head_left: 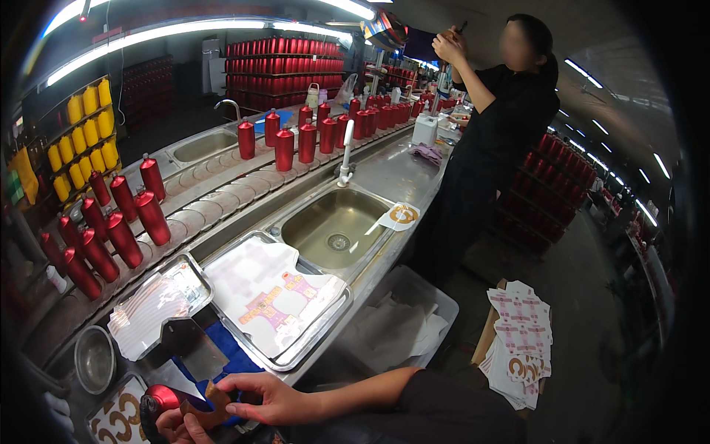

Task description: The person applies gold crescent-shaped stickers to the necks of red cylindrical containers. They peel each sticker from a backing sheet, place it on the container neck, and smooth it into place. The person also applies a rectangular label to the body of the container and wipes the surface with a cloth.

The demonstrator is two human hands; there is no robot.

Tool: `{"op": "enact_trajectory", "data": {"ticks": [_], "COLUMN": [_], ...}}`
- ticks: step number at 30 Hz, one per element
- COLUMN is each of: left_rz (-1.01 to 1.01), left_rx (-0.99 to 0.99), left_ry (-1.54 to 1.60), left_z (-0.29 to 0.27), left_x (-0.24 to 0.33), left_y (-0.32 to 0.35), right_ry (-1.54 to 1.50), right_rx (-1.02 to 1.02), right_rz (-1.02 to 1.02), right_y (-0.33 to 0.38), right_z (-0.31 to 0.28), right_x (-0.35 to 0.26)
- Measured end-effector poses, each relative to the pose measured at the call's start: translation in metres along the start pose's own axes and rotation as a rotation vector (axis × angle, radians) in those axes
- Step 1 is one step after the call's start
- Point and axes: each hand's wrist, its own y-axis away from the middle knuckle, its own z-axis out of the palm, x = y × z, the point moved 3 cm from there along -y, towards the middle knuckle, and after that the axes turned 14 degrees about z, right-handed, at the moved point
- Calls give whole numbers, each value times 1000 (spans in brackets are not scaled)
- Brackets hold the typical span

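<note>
My right hand (266, 398) reaches in from the lower right, its thumb and fingers closed on the upper edge of a curved, brownish-gold decal piece (216, 405). Low in the view, my left hand (183, 429) has its fingers closed at the lower edge of the same piece. Just beyond my left fingers lies a shiny red bottle (164, 397), tilted, partly covered by the hand and the decal. A dark, blurred shape beside it cannot be made out. Left of the bottle, a tray (95, 423) holds a sheet with brown-gold curved decals.
Ahead lie a metal tray (346, 297) with printed sheets, a smaller tray (194, 260), a metal bowl (95, 360) and a sink (303, 229). Red bottles (151, 217) stand along a conveyor (214, 203). A plastic bin (444, 303) and decal sheets (521, 325) are at right. A person (503, 111) stands beyond.
</note>
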Motion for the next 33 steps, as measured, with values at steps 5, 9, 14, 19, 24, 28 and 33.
{"op": "enact_trajectory", "data": {"ticks": [5, 9, 14, 19, 24, 28, 33], "left_rz": [-63, -150, -204, -240, -281, -282, -191], "left_rx": [65, 103, 67, 53, 50, 91, 107], "left_ry": [-41, -10, -38, -64, -38, 3, -150], "left_z": [-9, -13, -16, -19, -24, -33, -45], "left_x": [-12, -17, -21, -26, -29, -38, -37], "left_y": [6, 8, 9, 9, 16, 26, 34], "right_ry": [53, 62, 76, 152, 201, 247, 259], "right_rx": [-35, -47, -47, 4, -12, -22, -92], "right_rz": [-27, -36, 27, -51, -42, -112, -61], "right_y": [-7, -11, -15, -20, -28, -32, -34], "right_z": [2, 0, 1, 2, 2, 1, 2], "right_x": [11, 18, 25, 25, 31, 31, 29]}}
